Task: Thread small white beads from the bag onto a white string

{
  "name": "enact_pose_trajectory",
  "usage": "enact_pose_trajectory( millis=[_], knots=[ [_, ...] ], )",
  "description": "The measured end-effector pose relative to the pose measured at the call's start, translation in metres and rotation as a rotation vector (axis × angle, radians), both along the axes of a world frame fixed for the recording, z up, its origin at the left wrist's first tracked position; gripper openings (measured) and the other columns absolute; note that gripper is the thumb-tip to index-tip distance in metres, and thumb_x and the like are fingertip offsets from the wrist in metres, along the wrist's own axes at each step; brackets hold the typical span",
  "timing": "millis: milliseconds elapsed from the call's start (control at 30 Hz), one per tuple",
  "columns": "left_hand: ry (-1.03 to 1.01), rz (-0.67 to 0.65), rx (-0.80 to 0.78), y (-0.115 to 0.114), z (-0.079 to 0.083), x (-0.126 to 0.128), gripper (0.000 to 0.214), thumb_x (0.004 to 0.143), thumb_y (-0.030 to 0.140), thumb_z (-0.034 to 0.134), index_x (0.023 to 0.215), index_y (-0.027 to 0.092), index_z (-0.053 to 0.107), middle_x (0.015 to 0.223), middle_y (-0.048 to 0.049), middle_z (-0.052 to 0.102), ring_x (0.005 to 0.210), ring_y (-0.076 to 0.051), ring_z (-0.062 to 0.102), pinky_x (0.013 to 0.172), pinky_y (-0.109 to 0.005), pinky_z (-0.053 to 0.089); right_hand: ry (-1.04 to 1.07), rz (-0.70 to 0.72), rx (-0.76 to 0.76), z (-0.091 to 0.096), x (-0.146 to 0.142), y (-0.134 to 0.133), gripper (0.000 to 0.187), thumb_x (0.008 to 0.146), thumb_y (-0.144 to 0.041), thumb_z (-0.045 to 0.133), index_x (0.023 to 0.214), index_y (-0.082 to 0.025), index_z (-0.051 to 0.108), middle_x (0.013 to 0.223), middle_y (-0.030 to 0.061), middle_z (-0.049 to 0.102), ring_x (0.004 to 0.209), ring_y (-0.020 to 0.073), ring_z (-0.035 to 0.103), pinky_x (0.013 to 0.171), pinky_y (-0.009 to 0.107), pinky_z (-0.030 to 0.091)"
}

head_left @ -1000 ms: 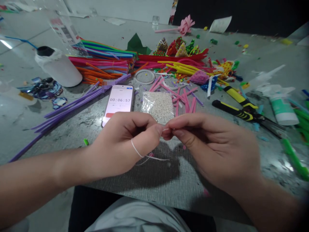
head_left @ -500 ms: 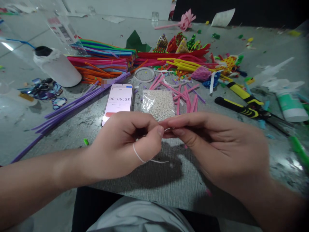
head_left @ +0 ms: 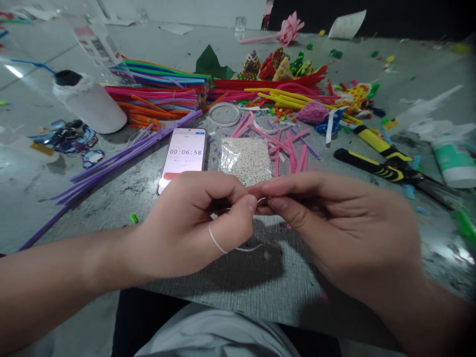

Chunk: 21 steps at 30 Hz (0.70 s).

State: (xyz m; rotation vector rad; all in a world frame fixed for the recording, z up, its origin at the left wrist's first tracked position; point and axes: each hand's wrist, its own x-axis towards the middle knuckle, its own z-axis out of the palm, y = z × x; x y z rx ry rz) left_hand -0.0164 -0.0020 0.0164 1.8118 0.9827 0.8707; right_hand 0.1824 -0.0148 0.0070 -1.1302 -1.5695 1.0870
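A thin white string (head_left: 217, 239) loops over the thumb of my left hand (head_left: 204, 223), and its loose end hangs below the palm. My left thumb and index finger are pinched together on this string. Opposite, my right hand (head_left: 345, 223) pinches a short bit of the string between thumb and fingers, its fingertips meeting those of the left. Anything else between the fingertips is hidden. Just beyond the hands lies a clear bag of small white beads (head_left: 247, 156). A phone (head_left: 184, 153) showing a timer lies left of the bag, partly covered by my left hand.
Pink strips (head_left: 290, 148) lie right of the beads. Yellow-black pliers (head_left: 386, 168) rest at the right near a green-labelled bottle (head_left: 457, 158). Purple pipe cleaners (head_left: 107, 161) and a white bottle (head_left: 91, 106) are at left. Coloured pipe-cleaner bundles (head_left: 159, 99) lie behind.
Both hands keep their pinch on the string and sit almost as before. The whole view has shifted very slightly.
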Motion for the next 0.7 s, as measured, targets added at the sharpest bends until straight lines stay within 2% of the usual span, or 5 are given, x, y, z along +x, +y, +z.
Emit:
enact_pose_trajectory(
  millis=[300,700],
  knots=[
    [-0.038,-0.02,0.059,0.0003,-0.0008,-0.0013,0.03,0.094,0.014,0.058,0.064,0.017,0.054,0.055,0.0056,0.049,0.05,-0.005,0.039,0.043,-0.018,0.032,0.056,0.002,-0.029,0.0001,-0.0012,0.0004,0.015,0.091,-0.019,0.078,0.098,-0.031,0.082,0.097,-0.0041,0.083,0.083,0.0128,0.081,0.076,0.018,0.069],
    [0.058,-0.017,0.229,0.0001,0.0016,-0.0014,0.027,0.092,0.012,0.059,0.066,0.017,0.057,0.056,0.0046,0.054,0.051,-0.006,0.045,0.047,-0.02,0.037,0.09,0.019,-0.056,0.0005,-0.0031,0.0013,0.014,0.091,-0.021,0.079,0.098,-0.032,0.082,0.098,-0.0029,0.083,0.085,0.0165,0.081,0.076,0.024,0.071]
  ],
)
